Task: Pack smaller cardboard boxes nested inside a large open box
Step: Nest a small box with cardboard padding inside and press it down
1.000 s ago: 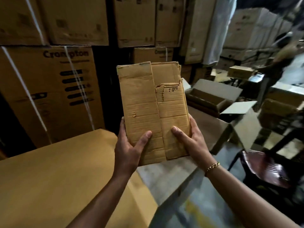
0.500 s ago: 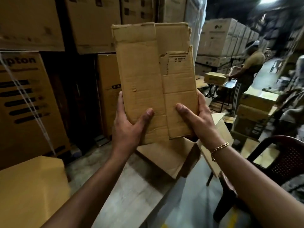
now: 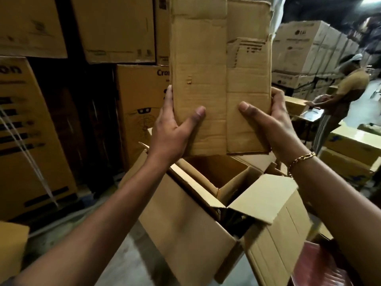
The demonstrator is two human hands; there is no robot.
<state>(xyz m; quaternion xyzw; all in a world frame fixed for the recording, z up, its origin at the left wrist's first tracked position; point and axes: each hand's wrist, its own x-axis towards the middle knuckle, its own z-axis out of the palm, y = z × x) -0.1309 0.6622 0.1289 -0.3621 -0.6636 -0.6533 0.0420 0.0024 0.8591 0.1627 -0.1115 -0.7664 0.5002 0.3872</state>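
I hold a flattened, worn small cardboard box [image 3: 220, 69] upright with both hands, its top reaching the frame's upper edge. My left hand [image 3: 173, 129] grips its lower left edge, thumb across the front. My right hand [image 3: 266, 122], with a gold bracelet at the wrist, grips the lower right edge. Directly below stands the large open box [image 3: 185, 219] with its flaps spread. Inside it sits a smaller open box [image 3: 220, 174]; its bottom is dark and I cannot see what it holds.
Stacks of big printed cartons [image 3: 115, 27] wall the left and back. A person [image 3: 340, 96] works at a table on the right among more cartons [image 3: 354, 147]. A dark red chair [image 3: 321, 267] is at the lower right. A tan carton corner [image 3: 10, 244] shows lower left.
The view has swung right and forward, bringing the large open box under my hands. The flattened box sits higher in the frame and closer, still held by both hands.
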